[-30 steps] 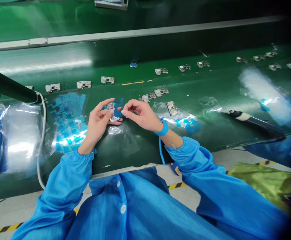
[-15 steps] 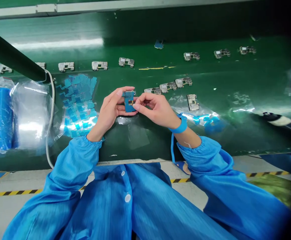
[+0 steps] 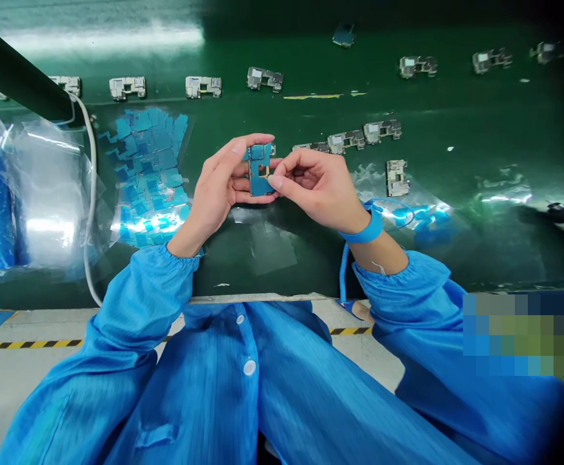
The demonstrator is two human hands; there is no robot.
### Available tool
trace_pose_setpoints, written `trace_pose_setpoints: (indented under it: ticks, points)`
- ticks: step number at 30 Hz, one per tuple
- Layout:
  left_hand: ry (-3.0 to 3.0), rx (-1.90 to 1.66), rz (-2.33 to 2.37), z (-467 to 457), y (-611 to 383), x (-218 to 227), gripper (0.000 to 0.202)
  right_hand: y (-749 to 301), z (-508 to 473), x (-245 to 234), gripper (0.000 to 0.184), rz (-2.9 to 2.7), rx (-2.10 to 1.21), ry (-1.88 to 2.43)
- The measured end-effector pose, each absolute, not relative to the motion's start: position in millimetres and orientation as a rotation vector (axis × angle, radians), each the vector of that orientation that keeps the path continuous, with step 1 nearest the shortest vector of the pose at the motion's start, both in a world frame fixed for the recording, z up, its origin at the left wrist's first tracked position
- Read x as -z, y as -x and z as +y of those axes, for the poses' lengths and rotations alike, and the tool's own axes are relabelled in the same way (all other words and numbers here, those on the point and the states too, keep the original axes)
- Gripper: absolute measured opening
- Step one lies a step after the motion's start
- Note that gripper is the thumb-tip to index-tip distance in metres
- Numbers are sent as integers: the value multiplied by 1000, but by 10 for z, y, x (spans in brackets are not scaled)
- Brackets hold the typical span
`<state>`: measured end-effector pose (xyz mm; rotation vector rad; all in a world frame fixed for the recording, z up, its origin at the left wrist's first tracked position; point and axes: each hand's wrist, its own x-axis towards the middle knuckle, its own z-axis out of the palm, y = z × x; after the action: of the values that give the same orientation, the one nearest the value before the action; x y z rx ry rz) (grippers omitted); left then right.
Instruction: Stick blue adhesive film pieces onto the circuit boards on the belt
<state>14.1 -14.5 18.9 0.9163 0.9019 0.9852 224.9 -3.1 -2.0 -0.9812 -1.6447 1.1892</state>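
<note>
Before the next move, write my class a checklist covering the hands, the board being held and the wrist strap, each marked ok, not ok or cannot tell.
1. Left grip supporting the blue circuit board: ok.
2. Right grip firm on that board: cannot tell; its thumb tip is at the lower right edge.
3. Blue wrist strap around the right wrist: ok.
4. Coiled cord connected at its far end: cannot tell, out of sight.
5. White cable apart from both grips: ok.
6. Leftmost board of the short row fully visible: not ok, partly hidden.
</note>
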Motion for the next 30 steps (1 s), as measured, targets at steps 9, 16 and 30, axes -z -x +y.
trace_pose_setpoints:
  ticks: [9, 16, 30]
  points:
    - [-882, -996, 832, -143, -138, -217, 40, -2257, -39, 21, 48, -1614, -1207, 987]
    - [-909, -991, 851, -147, -139, -230, 40, -2261, -45, 25, 49, -1634, -1187, 988]
    - [-884, -1008, 835, -118, -153, -133, 47, -2229, -63, -15, 49, -1546, -1238, 1032]
